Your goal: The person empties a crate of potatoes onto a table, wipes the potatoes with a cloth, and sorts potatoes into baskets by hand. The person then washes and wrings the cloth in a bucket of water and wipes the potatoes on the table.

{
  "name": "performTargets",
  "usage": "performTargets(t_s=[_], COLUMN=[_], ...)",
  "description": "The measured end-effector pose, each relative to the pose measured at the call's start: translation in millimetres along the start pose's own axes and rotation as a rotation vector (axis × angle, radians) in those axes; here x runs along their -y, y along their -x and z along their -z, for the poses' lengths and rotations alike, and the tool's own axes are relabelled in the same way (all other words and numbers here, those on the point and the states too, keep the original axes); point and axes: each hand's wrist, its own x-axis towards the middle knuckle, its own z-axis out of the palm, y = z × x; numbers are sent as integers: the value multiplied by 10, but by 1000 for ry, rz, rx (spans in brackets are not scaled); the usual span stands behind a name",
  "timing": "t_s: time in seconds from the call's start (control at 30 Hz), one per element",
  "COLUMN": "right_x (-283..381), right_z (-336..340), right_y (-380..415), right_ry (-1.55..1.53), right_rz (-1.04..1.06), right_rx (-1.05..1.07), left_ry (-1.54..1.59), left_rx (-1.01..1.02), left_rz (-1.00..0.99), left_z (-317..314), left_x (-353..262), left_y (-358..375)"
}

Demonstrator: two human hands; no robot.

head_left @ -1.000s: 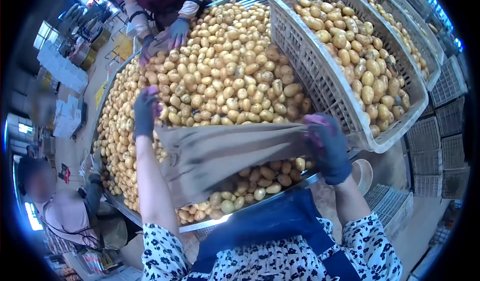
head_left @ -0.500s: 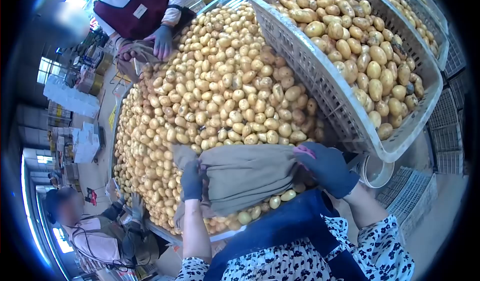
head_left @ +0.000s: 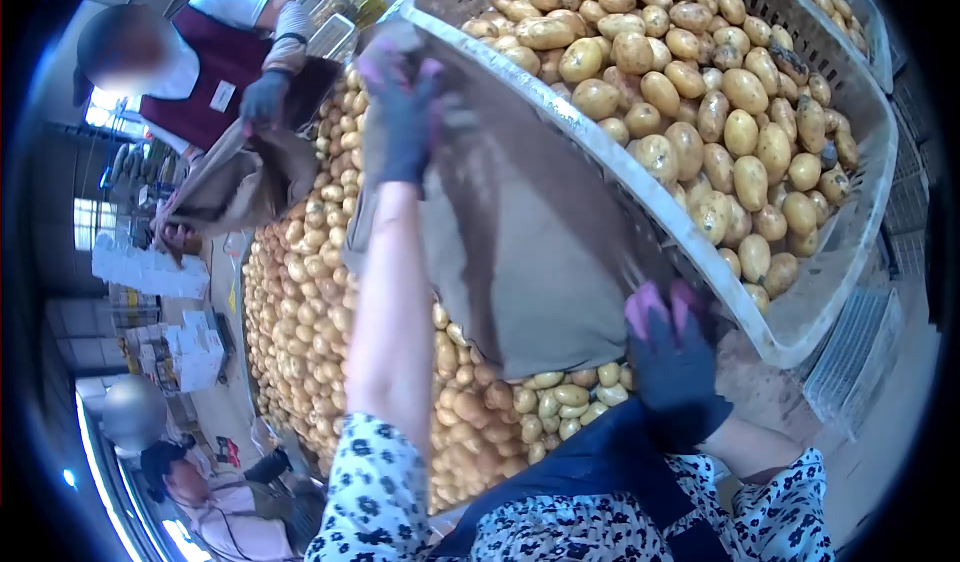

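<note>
A wide grey-brown cloth [head_left: 540, 252] is stretched over part of a large heap of potatoes [head_left: 300, 312]. My left hand [head_left: 405, 122], in a dark glove with purple fingertips, reaches far forward and grips the far end of the cloth; it is slightly blurred. Close to my body on the right, my right hand [head_left: 675, 362], gloved the same way, has its fingers closed on the near right edge of the cloth. Bare potatoes show to the left of the cloth and below it.
A plastic crate [head_left: 570, 117] full of potatoes stands along the right of the heap, with another crate [head_left: 868, 22] behind. Across the heap a co-worker [head_left: 215, 77] handles another brown cloth [head_left: 250, 182]. A second person [head_left: 235, 507] is at lower left. White boxes [head_left: 185, 347] stand beyond.
My left hand has moved far forward, spreading the bunched cloth out along the crate. My right hand has shifted slightly down. The co-worker across has lifted their cloth.
</note>
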Motion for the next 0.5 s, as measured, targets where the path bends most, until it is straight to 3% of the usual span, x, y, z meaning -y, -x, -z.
performTargets(t_s=[0.03, 0.07, 0.1, 0.13, 0.2, 0.27, 0.33, 0.37, 0.43, 0.47, 0.5], right_x=[47, 81, 55, 88, 161, 149, 254, 289, 403, 491, 637], right_z=[-125, -295, -715, -981, -1345, -1148, -1393, -1505, -1747, -1802, -1681], right_y=[-46, -91, -77, -165, -445, -794, -1058, -1248, -1665, -1860, -1982], right_ry=[-19, -37, -334, -343, -1537, -269, -341, -378, -505, -591, -413], right_rz=[46, 94, 66, 49, -490, -102, -174, -126, -8, 63, 102], right_rx=[80, 163, 124, 141, 131, 132, 98, 60, 1, -28, -1], left_ry=[400, -340, -637, -637, -889, -863, -687, -665, -519, -506, -218], left_rx=[189, 296, 524, 549, 780, 865, 628, 615, 399, 380, 668], left_rz=[222, 265, 470, 476, 137, 137, 157, 168, 236, 248, 126], left_z=[-309, -660, -853, -843, -653, -555, -565, -611, -652, -483, -185], left_x=[93, 740, 724, 667, 384, 407, 457, 584, 941, 1212, 1539], left_y=[277, 455, 635, 648, 585, 524, 444, 402, 426, 374, 279])
